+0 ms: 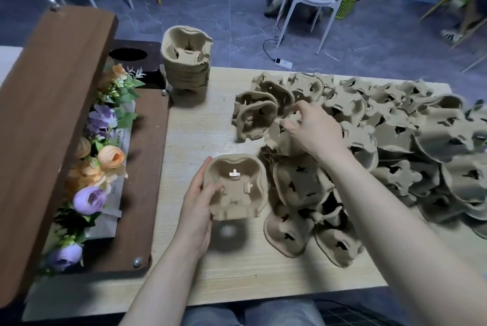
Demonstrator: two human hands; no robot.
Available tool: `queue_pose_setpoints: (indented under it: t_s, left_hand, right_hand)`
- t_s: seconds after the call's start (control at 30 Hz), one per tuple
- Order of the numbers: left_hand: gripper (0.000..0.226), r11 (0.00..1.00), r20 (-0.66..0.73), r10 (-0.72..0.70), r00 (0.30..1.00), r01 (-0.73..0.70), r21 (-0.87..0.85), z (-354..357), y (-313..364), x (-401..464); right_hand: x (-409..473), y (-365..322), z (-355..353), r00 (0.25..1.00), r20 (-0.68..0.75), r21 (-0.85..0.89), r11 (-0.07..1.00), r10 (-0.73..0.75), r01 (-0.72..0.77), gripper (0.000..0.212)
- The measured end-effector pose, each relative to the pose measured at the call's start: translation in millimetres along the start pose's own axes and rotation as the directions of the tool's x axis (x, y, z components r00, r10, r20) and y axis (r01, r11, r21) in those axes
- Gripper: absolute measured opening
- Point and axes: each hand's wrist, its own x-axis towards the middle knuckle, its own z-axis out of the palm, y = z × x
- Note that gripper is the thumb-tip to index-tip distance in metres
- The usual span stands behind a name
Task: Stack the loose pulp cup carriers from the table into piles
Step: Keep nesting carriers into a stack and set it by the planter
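Near the table's [237, 267] front edge, the left hand [196, 209] grips a carrier [235, 188] cavity-up, likely as the base for a new pile. Over the loose heap [395, 146], the right hand [313, 128] pinches another carrier's rim to lift it; one finished stack [187, 59] stands at the far left

Both forearms bare, coming in from the bottom edge. Left hand [196, 207] sits low and near the body, palm turned inward, fingers wrapped along the left side of a cup carrier [237, 188], thumb over its rim, carrier raised above the table. Right arm reaches farther forward and across, wrist slightly bent down. Right hand [311, 128] is palm-down, fingertips pinching the edge of a loose carrier [283, 138] in the heap.
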Motion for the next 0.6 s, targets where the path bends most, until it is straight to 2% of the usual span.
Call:
queue_pose_setpoints:
  t_s: [0.07, 0.2, 0.33, 0.43, 0.53, 0.6]
  left_hand:
    - [0.049, 1.000, -0.011, 0.006, 1.000, -0.006, -0.001, 3, 3, 1]
    - [0.046, 1.000, -0.020, 0.025, 0.999, -0.025, 0.016, 7, 10, 6]
    - [0.039, 0.997, -0.002, 0.027, 1.000, -0.027, 0.069, 13, 17, 10]
    - [0.034, 0.995, 0.013, 0.014, 1.000, -0.015, 0.096, 17, 21, 12]
    - [0.032, 0.994, 0.002, 0.001, 1.000, -0.002, 0.112, 19, 25, 14]
    - [0.029, 0.993, -0.042, -0.002, 0.999, 0.007, 0.114, 21, 26, 16]
  right_hand:
    - [9, -3, 4, 0.997, 0.075, -0.091, 0.996, 0.003, 0.003, 0.037]
    - [12, 3, 9, 0.998, 0.049, -0.156, 0.987, 0.040, -0.032, 0.040]
    - [15, 12, 12, 0.988, 0.129, -0.074, 0.994, 0.089, -0.080, 0.062]
    - [14, 14, 10, 0.983, 0.151, -0.041, 0.994, 0.108, -0.102, 0.068]
    - [4, 13, 3, 0.998, 0.016, 0.078, 0.995, 0.054, -0.055, 0.053]
    - [-10, 12, -1, 0.990, -0.130, 0.223, 0.972, -0.048, 0.076, 0.045]
